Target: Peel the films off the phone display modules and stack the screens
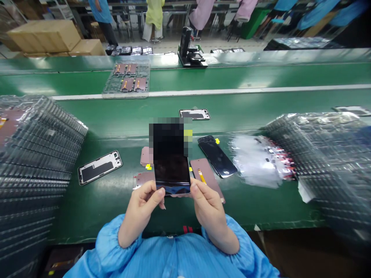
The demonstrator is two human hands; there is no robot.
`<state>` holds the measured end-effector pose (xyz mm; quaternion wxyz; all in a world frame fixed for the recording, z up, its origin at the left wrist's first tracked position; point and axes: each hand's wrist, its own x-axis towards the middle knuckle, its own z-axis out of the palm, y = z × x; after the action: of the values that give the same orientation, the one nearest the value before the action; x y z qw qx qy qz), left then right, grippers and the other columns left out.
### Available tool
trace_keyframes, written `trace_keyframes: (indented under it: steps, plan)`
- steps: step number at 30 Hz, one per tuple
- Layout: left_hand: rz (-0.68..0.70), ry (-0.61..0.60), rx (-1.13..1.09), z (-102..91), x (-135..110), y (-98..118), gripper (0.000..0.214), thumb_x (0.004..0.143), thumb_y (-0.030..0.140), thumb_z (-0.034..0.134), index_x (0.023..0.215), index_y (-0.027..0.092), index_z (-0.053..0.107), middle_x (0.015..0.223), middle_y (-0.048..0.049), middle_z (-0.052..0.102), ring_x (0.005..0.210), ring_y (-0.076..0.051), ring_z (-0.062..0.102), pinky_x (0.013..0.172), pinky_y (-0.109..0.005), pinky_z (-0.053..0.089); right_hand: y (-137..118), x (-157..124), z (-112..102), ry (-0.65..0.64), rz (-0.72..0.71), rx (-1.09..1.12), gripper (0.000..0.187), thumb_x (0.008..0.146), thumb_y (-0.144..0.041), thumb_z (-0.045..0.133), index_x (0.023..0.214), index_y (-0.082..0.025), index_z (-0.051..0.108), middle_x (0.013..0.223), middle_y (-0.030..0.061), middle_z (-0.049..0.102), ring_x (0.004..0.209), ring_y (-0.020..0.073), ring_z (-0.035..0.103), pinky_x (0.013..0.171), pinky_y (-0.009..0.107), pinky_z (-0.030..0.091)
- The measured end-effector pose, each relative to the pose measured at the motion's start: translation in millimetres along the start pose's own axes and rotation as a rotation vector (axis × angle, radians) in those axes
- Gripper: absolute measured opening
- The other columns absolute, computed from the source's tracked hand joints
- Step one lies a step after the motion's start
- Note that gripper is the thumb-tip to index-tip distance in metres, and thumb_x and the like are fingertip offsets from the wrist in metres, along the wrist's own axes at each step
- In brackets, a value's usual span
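Note:
Between my two hands I hold a black phone screen (pixel 173 170) by its lower corners, its glossy face toward me; pixelation covers its upper part. My left hand (pixel 145 206) pinches the left corner with thumb and fingers. At the right corner, my right hand (pixel 207 202) grips in the same way. Behind and beside the screen lie pinkish-brown screen panels, one with an orange flex cable (pixel 202 176). To the right, dark phone panels (pixel 218 158) with a yellow tab rest in a small overlapping pile. A phone frame (pixel 100 167) lies flat at the left.
Tall stacks of clear plastic trays stand at left (pixel 49 154) and right (pixel 327 162). Clear plastic film pieces (pixel 255 160) lie near the right stack. Farther off are another phone frame (pixel 194 114), a tray of panels (pixel 127 79), a black fixture (pixel 191 54) and cardboard boxes (pixel 46 36). People work beyond.

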<state>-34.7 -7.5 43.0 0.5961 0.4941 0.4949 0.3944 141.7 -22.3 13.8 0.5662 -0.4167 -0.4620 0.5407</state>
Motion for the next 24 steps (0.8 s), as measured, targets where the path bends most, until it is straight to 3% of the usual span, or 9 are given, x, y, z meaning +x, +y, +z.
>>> trace_keyframes:
  steps: [3,6,8,11,15,19,22,24]
  plan:
    - [-0.071,-0.046,-0.107,-4.5,2.1,-2.3,0.033,0.084,0.046,0.069,0.070,0.017,0.064,0.062,0.0014,0.063,0.060,-0.012,0.059,0.064,-0.024,0.046,4.4,0.2,-5.2,0.051,-0.032,-0.124,0.027,0.101,-0.032,0.052,0.120,-0.028,0.070,0.106,0.0036,0.075,0.095,0.0208,0.070,0.084,0.033,0.057]
    - [-0.174,-0.112,-0.262,-6.5,2.1,-1.6,0.035,0.079,0.052,0.072,0.081,0.017,0.070,0.072,-0.0013,0.068,0.065,-0.014,0.062,0.064,-0.026,0.051,8.5,-1.1,-7.8,0.138,-0.066,-0.212,0.025,0.099,-0.030,0.054,0.118,-0.028,0.071,0.103,0.0023,0.076,0.093,0.0197,0.070,0.083,0.031,0.056]
    - [-0.202,-0.109,-0.290,-6.5,1.8,-1.3,0.036,0.079,0.052,0.072,0.078,0.016,0.070,0.070,-0.0012,0.067,0.063,-0.013,0.061,0.063,-0.026,0.050,9.9,-1.4,-7.0,0.170,-0.080,-0.244,0.024,0.098,-0.029,0.055,0.114,-0.028,0.073,0.100,0.0019,0.076,0.092,0.0196,0.070,0.081,0.029,0.056]
    - [-0.140,-0.052,-0.211,-5.4,2.1,-4.3,0.037,0.082,0.050,0.070,0.067,0.016,0.064,0.062,0.0011,0.063,0.058,-0.011,0.057,0.062,-0.024,0.047,9.2,-0.4,-2.5,0.178,-0.106,-0.273,0.023,0.098,-0.029,0.055,0.111,-0.027,0.074,0.095,0.0015,0.077,0.086,0.0190,0.071,0.076,0.027,0.058]
    - [-0.042,0.013,-0.132,-4.2,4.2,-12.3,0.036,0.086,0.048,0.066,0.067,0.018,0.059,0.061,0.0032,0.058,0.060,-0.010,0.053,0.063,-0.022,0.043,6.5,2.0,3.0,0.194,-0.132,-0.339,0.024,0.097,-0.029,0.054,0.111,-0.026,0.074,0.089,0.0013,0.078,0.077,0.0183,0.072,0.068,0.025,0.058]
    - [-0.031,-0.047,-0.083,-8.5,9.4,-14.6,0.037,0.088,0.048,0.063,0.068,0.017,0.062,0.064,0.0007,0.061,0.065,-0.012,0.055,0.069,-0.025,0.044,1.5,4.1,-0.8,0.189,-0.133,-0.371,0.026,0.097,-0.034,0.054,0.106,-0.023,0.076,0.088,0.0032,0.078,0.078,0.0209,0.072,0.069,0.028,0.059]
    - [-0.033,-0.188,-0.193,-16.8,14.5,-7.7,0.047,0.078,0.061,0.068,0.097,0.018,0.071,0.093,-0.0075,0.071,0.084,-0.021,0.064,0.076,-0.031,0.050,-5.7,6.4,-7.5,0.058,-0.062,-0.367,0.031,0.098,-0.038,0.051,0.099,-0.020,0.076,0.078,0.0035,0.077,0.072,0.0210,0.072,0.067,0.028,0.057]
    - [-0.060,-0.179,-0.325,-25.1,18.8,0.8,0.070,0.074,0.068,0.066,0.128,0.024,0.060,0.114,-0.0115,0.068,0.091,-0.026,0.066,0.071,-0.033,0.054,-8.9,9.0,-10.8,-0.120,0.024,-0.335,0.037,0.099,-0.042,0.048,0.092,-0.018,0.075,0.069,0.0034,0.074,0.065,0.0201,0.070,0.063,0.029,0.056]
